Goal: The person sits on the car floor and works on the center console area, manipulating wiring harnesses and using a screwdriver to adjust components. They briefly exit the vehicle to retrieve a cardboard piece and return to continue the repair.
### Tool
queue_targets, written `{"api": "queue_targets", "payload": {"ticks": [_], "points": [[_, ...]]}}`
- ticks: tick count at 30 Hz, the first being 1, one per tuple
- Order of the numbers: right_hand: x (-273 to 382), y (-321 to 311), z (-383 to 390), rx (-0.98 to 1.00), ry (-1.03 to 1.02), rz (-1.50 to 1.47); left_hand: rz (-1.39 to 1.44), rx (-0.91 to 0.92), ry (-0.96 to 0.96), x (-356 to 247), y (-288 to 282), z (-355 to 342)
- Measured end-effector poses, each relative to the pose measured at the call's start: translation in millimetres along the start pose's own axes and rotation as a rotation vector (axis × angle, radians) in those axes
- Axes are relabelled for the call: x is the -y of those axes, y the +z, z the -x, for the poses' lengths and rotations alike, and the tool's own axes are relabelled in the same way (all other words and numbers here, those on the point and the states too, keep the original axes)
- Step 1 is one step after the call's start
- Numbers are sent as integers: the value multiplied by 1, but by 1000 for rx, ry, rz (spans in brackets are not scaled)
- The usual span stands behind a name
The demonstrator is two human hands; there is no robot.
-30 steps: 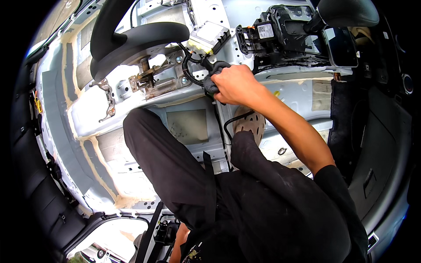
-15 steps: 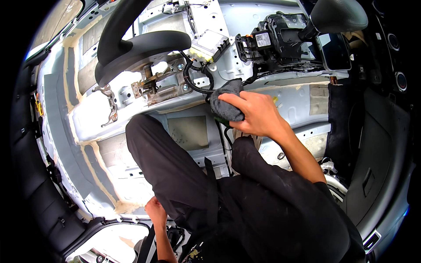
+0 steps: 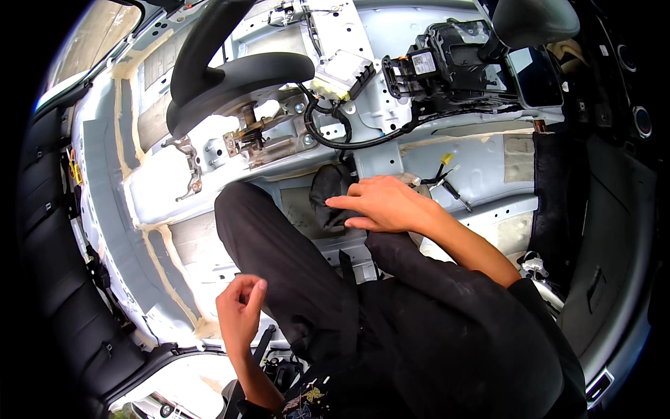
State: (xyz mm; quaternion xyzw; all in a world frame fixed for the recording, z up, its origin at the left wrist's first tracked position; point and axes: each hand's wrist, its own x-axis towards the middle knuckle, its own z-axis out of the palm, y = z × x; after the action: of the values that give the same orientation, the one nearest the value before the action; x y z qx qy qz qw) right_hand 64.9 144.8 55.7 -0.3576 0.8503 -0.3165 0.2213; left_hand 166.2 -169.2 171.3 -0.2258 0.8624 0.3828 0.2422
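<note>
My right hand [image 3: 387,204] reaches in from the right, palm down, above the metal car floor. Its index finger and thumb close on a dark grey, crumpled cloth [image 3: 328,195], which hangs over the floor between my knees. The other fingers lie hidden behind the back of the hand. My left hand [image 3: 239,307] hovers beside my left thigh, loosely curled, with nothing visible in it. Just past the cloth, a thick black wiring harness [image 3: 380,145] bends across the raised crossmember.
A steering wheel [image 3: 244,73] juts in above the bare floor panel. A boxy module [image 3: 342,73] and a black plastic unit [image 3: 457,59] sit farther off. Loose wires with a yellow connector [image 3: 445,159] lie right of my hand. A door panel [image 3: 600,230] bounds the right side.
My right hand has brought the cloth down from the harness, nearer to my knees. My left hand has risen and moved forward beside the thigh. The view has shifted slightly.
</note>
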Motion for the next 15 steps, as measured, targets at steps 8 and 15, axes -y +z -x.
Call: {"api": "queue_targets", "payload": {"ticks": [8,15], "points": [[14,-4,-18,-302,293,-1284,821,110,216,-105,97,-57],[17,-19,-17,-417,40,-2474,97,-108,942,-148,162,-52]]}}
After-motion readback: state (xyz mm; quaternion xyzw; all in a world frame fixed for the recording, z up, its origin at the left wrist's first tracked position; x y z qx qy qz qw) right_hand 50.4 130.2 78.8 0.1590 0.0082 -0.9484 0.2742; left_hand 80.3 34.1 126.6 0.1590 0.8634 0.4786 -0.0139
